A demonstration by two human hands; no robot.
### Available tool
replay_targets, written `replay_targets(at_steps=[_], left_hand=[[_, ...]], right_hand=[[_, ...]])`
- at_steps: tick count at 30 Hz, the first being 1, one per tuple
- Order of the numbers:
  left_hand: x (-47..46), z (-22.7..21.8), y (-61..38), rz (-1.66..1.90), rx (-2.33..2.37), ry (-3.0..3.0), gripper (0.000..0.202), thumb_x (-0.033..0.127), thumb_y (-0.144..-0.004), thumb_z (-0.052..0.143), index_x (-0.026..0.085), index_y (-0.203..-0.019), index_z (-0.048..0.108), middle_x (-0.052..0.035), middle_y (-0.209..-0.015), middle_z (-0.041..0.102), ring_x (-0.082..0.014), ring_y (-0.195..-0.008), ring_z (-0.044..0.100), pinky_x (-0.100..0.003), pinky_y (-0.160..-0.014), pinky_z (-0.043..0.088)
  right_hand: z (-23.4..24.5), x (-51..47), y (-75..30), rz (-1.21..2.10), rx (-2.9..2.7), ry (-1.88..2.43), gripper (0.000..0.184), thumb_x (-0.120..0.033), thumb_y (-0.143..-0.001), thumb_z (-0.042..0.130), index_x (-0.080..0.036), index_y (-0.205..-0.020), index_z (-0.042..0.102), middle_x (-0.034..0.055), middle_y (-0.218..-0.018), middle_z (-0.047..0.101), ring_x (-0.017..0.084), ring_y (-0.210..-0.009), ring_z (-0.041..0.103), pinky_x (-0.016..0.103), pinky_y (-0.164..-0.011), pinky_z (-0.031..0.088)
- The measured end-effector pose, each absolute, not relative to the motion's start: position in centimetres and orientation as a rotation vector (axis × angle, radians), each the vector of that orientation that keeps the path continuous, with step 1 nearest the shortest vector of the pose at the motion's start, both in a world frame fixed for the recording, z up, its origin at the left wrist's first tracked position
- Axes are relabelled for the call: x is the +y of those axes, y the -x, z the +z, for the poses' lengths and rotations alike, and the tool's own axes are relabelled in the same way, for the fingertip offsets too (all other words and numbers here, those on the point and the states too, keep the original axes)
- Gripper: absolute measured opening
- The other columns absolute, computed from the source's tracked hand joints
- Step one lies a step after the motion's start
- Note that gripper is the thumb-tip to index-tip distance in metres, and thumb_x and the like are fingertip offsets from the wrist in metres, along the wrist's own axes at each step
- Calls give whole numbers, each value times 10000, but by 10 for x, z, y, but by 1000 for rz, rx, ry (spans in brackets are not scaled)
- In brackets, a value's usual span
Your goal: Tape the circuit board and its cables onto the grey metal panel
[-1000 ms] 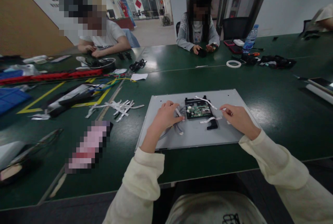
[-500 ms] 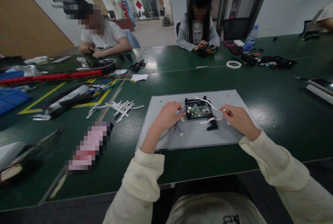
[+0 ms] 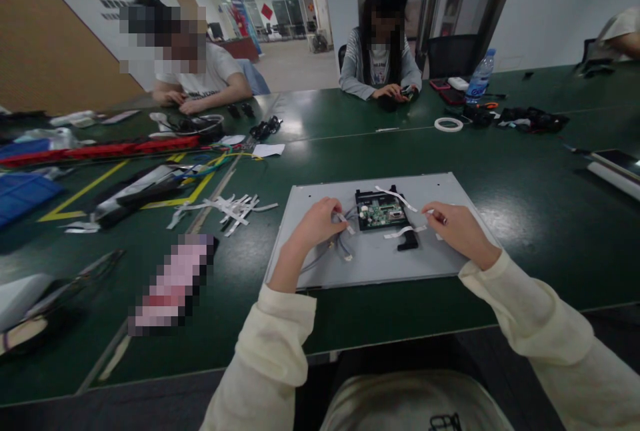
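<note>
A grey-white panel (image 3: pixel 310 201) lies flat on the green table before me. On it sits a green circuit board (image 3: pixel 383 215) in a black frame, with a black bracket (image 3: pixel 409 239) at its lower right. One white tape strip (image 3: pixel 400 197) crosses the frame's upper right and another (image 3: pixel 403 233) crosses the bracket. My left hand (image 3: pixel 320 224) is closed left of the board, pinching a short white tape strip (image 3: pixel 349 224) above the grey cables (image 3: pixel 343 247). My right hand (image 3: pixel 457 229) is closed right of the board; what its fingertips hold is too small to make out.
Loose white strips (image 3: pixel 235 211) and a pink phone-like item (image 3: pixel 175 281), blurred, lie at left. A tape roll (image 3: pixel 449 125) and a water bottle (image 3: pixel 481 76) stand farther off. Two people (image 3: pixel 383 57) sit across the table, one handling a small dark object.
My left hand has drawn slightly left, away from the board, and the white strip shows more clearly at its fingertips. My right hand has barely moved.
</note>
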State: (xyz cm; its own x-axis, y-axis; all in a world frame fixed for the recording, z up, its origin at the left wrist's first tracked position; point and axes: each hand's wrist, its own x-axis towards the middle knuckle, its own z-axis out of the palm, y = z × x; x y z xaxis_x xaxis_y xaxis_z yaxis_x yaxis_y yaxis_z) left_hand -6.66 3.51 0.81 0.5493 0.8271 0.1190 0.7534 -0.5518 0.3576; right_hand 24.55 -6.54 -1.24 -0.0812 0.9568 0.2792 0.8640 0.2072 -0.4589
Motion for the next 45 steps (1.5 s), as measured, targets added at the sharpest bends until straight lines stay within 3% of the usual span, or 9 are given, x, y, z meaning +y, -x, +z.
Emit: replay_targets(at_steps=[5, 10, 13, 16, 21, 24, 27, 37, 45], left_hand=[[31, 14, 67, 377, 1426, -2513, 254, 336, -707, 676, 178, -885, 590, -69, -939, 616, -228, -910, 587, -328, -824, 457], [30, 15, 67, 364, 1504, -2528, 187, 349, -809, 575, 179, -880, 607, -76, -929, 616, -215, -888, 591, -321, -822, 455], [32, 14, 68, 344, 1588, -2536, 151, 301, -829, 534, 179, -872, 612, -80, -922, 620, -214, -881, 592, -315, -809, 451], [32, 14, 68, 328, 1717, -2548, 137, 255, -831, 504, 177, -836, 616, -89, -908, 629, -224, -886, 597, -312, -787, 447], [30, 17, 68, 364, 1829, -2537, 169, 249, -842, 476, 179, -828, 629, -86, -879, 653, -224, -858, 613, -307, -764, 444], [29, 18, 67, 447, 1829, -2528, 180, 235, -846, 465, 175, -851, 635, -84, -919, 660, -216, -891, 616, -300, -794, 443], [30, 17, 67, 522, 1827, -2513, 187, 229, -849, 459, 173, -844, 638, -82, -933, 662, -212, -906, 613, -300, -810, 442], [29, 17, 68, 737, 1809, -2433, 171, 219, -844, 458, 181, -785, 614, -61, -906, 648, -192, -868, 606, -302, -816, 448], [24, 22, 65, 867, 1828, -2393, 172, 201, -845, 452, 178, -811, 619, -66, -978, 629, -190, -913, 603, -312, -875, 454]], right_hand=[[-13, -64, -246, 219, -1959, 1654, 205, -272, -894, 459, -221, -980, 637, 4, -729, 634, 157, -629, 557, 283, -630, 399], [-17, -62, -247, 208, -1949, 1573, 205, -274, -895, 453, -196, -994, 616, 57, -922, 645, 185, -774, 594, 314, -692, 459], [-15, -64, -243, 219, -2036, 1432, 256, -316, -894, 479, -198, -1091, 593, 85, -1082, 616, 215, -989, 579, 364, -857, 470], [-10, -70, -232, 254, -2261, 1237, 388, -391, -891, 502, -221, -1237, 538, 93, -1325, 504, 242, -1241, 444, 434, -1038, 370], [-3, -78, -213, 185, -2577, 1077, 562, -534, -831, 552, -273, -1326, 500, 58, -1536, 249, 320, -1411, 156, 583, -1112, 153], [-2, -79, -209, 167, -2678, 1014, 649, -622, -788, 554, -321, -1358, 473, 29, -1558, 193, 340, -1420, 101, 616, -1108, 40], [-3, -80, -208, 203, -2727, 974, 692, -657, -768, 551, -352, -1380, 444, 14, -1556, 202, 344, -1420, 90, 622, -1100, 6], [-9, -80, -210, 302, -2636, 1146, 706, -683, -765, 532, -319, -1366, 466, 53, -1569, 125, 375, -1418, 52, 654, -1079, 82], [-17, -67, -218, 194, -2486, 1398, 690, -690, -790, 484, -293, -1353, 467, 76, -1564, 130, 395, -1414, 62, 679, -1066, 120]])
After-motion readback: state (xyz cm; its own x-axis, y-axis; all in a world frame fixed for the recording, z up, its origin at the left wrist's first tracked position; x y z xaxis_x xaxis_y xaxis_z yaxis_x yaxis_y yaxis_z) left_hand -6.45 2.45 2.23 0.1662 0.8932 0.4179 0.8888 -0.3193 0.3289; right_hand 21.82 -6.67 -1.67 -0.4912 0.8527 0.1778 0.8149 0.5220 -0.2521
